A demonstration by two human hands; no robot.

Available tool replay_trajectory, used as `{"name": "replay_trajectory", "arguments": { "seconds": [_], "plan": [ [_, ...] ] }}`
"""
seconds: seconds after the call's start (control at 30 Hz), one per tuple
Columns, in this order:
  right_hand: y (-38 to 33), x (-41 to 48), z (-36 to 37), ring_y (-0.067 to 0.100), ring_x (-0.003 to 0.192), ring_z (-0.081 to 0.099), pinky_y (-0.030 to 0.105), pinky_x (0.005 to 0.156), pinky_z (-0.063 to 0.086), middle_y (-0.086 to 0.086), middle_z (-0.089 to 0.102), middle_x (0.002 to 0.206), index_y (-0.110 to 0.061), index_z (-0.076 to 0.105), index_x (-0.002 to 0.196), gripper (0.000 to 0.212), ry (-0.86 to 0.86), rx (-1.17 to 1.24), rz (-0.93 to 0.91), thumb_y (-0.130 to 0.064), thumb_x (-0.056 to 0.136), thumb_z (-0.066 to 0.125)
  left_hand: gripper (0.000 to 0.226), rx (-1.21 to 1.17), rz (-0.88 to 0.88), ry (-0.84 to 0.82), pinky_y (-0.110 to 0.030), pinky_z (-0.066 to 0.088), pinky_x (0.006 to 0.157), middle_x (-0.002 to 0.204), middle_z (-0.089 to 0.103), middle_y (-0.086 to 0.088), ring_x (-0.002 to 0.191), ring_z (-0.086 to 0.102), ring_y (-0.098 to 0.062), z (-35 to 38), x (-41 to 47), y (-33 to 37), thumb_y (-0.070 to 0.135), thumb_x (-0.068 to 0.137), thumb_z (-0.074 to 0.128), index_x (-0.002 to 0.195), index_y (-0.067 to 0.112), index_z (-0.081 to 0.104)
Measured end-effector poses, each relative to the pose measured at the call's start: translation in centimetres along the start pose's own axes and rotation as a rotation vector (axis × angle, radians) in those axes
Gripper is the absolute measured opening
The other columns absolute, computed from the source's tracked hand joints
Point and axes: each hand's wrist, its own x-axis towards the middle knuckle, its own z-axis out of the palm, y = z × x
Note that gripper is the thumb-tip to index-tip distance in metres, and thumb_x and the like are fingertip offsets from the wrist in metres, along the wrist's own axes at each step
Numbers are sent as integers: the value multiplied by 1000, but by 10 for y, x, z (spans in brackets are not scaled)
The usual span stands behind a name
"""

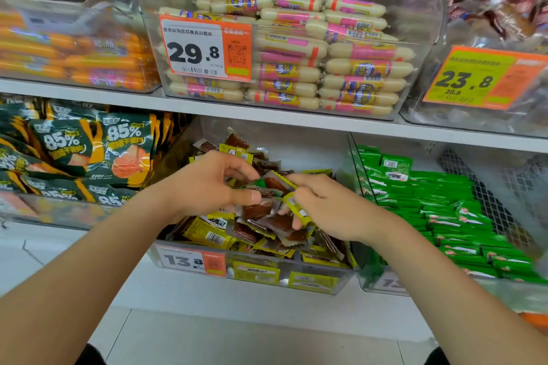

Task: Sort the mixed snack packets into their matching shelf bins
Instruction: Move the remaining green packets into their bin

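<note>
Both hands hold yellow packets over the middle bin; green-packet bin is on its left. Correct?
Not quite. The head view shows the green-packet bin to the right of the middle bin, not the left. The left hand and right hand do hold yellow packets over the middle bin.

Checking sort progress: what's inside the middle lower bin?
Piled yellow-edged packets of brown snack, one green packet among them. Left hand and right hand grip some, covering the centre; bin bottom hidden.

Mixed-packet bin [261, 274] between pouch bin [62, 212] left and flat-packet bin [385, 283] right.
</note>
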Motion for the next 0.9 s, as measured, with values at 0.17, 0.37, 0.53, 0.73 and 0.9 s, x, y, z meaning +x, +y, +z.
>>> {"name": "replay_trajectory", "arguments": {
  "seconds": [0.17,0.37,0.53,0.73,0.9],
  "plan": [
    [-6,-2,0,26,77,79,39,65,62,10,70,117,-20,46,146,37,187,287,45,-25,114,30,62,55,48,-33,-35,62,85,117,67,13,98,72,-25,-6,-8,0,27,72,95,122,40,60],
    [0,-7,0,10,64,73,25,55,56,2,65,64,-28,53,141,33,468,-75,50,-24,108,53,45,267,157,-233,-22,58,89,105,76,16,98,71,1,-1,-15,4,19,69,97,107,33,75],
    [-2,-2,4,4,65,47,26,63,45,0,60,95,-29,55,144,49,421,-272,55,-4,101,52,30,315,181,-258,-19,57,86,116,72,18,107,66,3,4,-13,2,25,76,93,100,35,78],
    [1,8,5,36,142,42,50,113,43,14,45,152,-18,61,141,62,275,-626,98,5,84,68,9,348,220,-124,-29,55,90,97,74,17,92,69,4,0,-9,-3,35,100,67,107,39,70],
    [1,14,7,20,110,59,40,98,54,0,66,109,-22,72,122,35,271,-451,57,-6,90,67,14,495,242,113,-13,42,55,85,66,19,60,59,1,2,-1,-9,27,102,65,112,36,66]
  ]
}}
